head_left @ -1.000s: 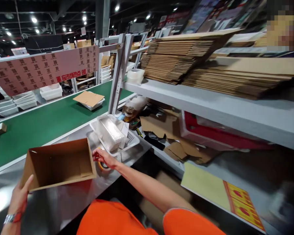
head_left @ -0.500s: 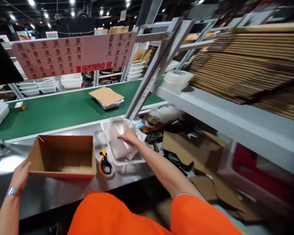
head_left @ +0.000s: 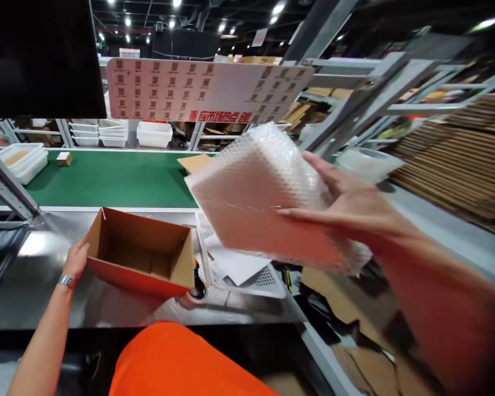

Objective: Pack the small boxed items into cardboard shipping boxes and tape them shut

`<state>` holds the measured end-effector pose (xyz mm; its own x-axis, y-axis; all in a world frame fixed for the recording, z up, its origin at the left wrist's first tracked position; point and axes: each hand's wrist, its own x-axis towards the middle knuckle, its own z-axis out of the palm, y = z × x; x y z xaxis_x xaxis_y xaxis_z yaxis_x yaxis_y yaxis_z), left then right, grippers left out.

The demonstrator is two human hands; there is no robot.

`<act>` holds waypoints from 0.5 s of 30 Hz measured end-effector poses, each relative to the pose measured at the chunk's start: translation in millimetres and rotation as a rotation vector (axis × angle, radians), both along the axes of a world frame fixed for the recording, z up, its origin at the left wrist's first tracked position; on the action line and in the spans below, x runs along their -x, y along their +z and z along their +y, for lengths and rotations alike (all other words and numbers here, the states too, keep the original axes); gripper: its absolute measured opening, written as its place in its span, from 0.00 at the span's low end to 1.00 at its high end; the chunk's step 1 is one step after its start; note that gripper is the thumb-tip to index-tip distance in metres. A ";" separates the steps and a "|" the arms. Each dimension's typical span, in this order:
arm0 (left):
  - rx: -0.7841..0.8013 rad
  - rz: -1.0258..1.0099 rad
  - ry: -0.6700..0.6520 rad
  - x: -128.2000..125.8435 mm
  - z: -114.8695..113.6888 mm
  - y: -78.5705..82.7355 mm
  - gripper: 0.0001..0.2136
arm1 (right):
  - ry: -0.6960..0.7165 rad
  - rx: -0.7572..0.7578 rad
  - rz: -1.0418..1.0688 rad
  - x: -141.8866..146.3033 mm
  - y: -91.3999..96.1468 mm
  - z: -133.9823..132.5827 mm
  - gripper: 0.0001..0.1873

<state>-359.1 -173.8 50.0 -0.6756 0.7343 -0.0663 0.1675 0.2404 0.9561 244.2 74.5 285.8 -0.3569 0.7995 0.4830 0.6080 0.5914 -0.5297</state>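
My right hand [head_left: 334,203] grips a package in bubble wrap [head_left: 259,192], held up high and close to the camera. Below it sits a white plastic basket [head_left: 272,287] with white paper [head_left: 239,263] inside. On the metal bench, my left hand [head_left: 77,258] has hold of the left edge of an open cardboard box [head_left: 138,269], whose inside shows bare. Between box and basket a tape dispenser [head_left: 198,283] shows only in part, the rest hidden behind the box.
A green conveyor belt [head_left: 119,176] runs behind the bench, carrying a small box [head_left: 64,159] and white trays [head_left: 27,165]. Stacked flat cardboard [head_left: 457,154] and a tape roll [head_left: 367,162] rest on the right shelf. A dark monitor [head_left: 41,60] hangs upper left.
My right hand has lifted the bubble-wrapped package out of the basket, up and toward the camera. My left hand stays on the box, which is now turned slightly. The view has swung left.
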 end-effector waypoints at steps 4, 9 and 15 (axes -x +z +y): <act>-0.076 -0.057 -0.075 0.2 3.6 -4.6 0.26 | 0.220 0.145 0.057 76.9 40.9 -37.3 0.72; -0.157 -0.060 -0.141 -3.6 7.1 -6.1 0.29 | 0.460 0.219 -0.128 192.8 15.4 -59.3 0.74; -0.157 -0.058 -0.147 -5.6 8.2 -15.1 0.27 | 0.738 0.288 -0.402 296.8 -131.8 -53.8 0.71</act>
